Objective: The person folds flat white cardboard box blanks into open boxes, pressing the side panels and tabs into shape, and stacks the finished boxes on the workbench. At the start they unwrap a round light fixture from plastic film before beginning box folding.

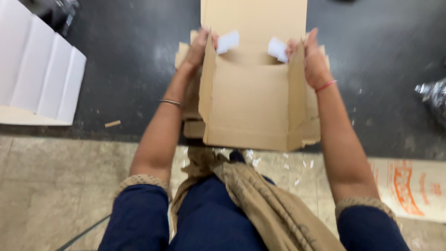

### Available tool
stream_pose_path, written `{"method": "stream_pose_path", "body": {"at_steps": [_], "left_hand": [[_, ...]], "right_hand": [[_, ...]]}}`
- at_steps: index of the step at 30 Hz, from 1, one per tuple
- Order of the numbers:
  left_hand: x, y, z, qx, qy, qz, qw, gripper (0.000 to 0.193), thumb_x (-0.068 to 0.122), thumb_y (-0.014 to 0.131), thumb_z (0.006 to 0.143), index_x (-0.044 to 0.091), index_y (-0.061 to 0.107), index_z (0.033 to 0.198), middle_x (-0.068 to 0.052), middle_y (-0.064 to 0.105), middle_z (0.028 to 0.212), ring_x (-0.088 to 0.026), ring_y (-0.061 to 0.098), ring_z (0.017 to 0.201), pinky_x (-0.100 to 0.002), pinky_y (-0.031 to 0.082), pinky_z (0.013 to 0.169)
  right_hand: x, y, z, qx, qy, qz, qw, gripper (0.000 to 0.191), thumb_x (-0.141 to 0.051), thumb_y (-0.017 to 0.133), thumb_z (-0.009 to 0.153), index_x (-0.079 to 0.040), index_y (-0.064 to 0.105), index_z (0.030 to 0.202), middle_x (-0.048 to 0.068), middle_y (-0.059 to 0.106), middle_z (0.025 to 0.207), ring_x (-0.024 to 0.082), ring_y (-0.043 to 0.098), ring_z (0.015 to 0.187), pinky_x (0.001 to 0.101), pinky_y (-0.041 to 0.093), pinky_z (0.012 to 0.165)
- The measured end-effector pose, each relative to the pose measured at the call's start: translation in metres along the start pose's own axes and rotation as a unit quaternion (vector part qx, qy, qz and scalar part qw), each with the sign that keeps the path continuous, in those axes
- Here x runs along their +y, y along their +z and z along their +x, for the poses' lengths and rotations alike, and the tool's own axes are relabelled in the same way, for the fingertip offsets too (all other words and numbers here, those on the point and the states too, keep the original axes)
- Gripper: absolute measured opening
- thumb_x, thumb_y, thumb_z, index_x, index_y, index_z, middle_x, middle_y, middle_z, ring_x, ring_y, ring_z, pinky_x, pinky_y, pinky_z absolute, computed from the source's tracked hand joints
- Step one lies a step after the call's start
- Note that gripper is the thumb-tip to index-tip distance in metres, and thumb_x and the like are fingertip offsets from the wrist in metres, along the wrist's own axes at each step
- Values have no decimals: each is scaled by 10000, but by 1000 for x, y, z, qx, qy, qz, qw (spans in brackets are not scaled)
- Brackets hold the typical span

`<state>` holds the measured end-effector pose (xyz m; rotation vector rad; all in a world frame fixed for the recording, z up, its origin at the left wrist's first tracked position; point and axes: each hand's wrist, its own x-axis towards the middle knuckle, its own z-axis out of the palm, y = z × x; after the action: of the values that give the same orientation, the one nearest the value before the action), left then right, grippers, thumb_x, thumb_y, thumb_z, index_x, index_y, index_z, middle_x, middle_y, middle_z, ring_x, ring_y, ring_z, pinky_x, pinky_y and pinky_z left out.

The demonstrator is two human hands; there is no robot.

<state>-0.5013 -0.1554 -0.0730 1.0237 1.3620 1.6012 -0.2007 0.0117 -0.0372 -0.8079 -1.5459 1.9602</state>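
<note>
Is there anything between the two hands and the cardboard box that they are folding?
Nothing visible does. The left hand already grips the left side flap of the cardboard box, and the right hand grips the right flap. Two white paper pieces lie inside, near the fingers, not between.

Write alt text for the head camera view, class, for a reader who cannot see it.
Two bare hands, left hand and right hand, hold up the side flaps of a brown cardboard box over a dark table. White folded sheets lie at left.
</note>
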Motion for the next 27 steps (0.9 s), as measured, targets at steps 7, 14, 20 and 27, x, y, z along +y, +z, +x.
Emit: {"method": "stream_pose_path", "body": {"at_steps": [7,14,20,27], "left_hand": [[7,8,-195,351,236,75,903,296,289,409,1155,62,512,995,-51,527,961,-151,476,824,-306,445,785],[18,91,-303,83,248,362,894,380,307,673,1016,7,600,1237,-172,657,1258,-326,622,1223,-395,494,1079],[23,105,-290,76,170,516,836,455,33,638,985,14,562,1433,-153,607,1458,-316,566,1376,-443,467,1148],[35,113,-279,106,137,480,860,532,-115,509,949,-40,520,1475,-214,577,1467,-355,584,1362,-428,493,1141]], "right_hand": [[28,-32,-158,202,-255,26,945,536,-527,415,1192,-56,573,989,64,582,928,163,549,848,312,487,833],[73,68,-267,83,-284,-420,858,426,-422,497,1076,-42,601,1238,114,615,1296,263,554,1250,410,458,1091],[53,107,-279,42,-263,-579,771,448,-219,710,968,-46,601,1367,101,592,1457,280,506,1412,483,364,1215],[60,134,-251,-29,-283,-607,742,500,-7,641,902,10,599,1400,148,587,1471,300,544,1393,440,404,1197]]}}
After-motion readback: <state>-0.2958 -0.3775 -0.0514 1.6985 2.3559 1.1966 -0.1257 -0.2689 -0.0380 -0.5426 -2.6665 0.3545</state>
